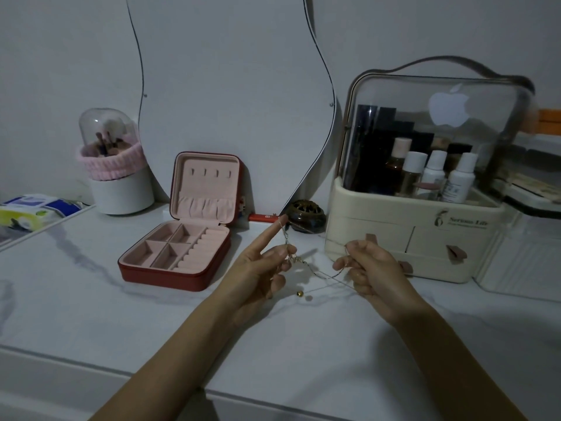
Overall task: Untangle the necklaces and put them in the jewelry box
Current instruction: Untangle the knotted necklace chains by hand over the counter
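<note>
Thin tangled necklaces [315,270] stretch in the air between my two hands above the white table. My left hand [261,265] holds one end: its forefinger points up with a chain looped over the tip, and its thumb and other fingers pinch the knot. My right hand [364,268] pinches the chains at the other side with curled fingers. A small gold bead [300,294] hangs below the tangle. The red jewelry box [182,256] lies open to the left, its pink compartments showing nothing inside.
A cream cosmetics organiser [409,238] with bottles stands just behind my right hand. A wavy mirror [227,101] leans on the wall. A brush holder [118,177], a tissue pack [33,211] and a dark round burner [308,218] stand around.
</note>
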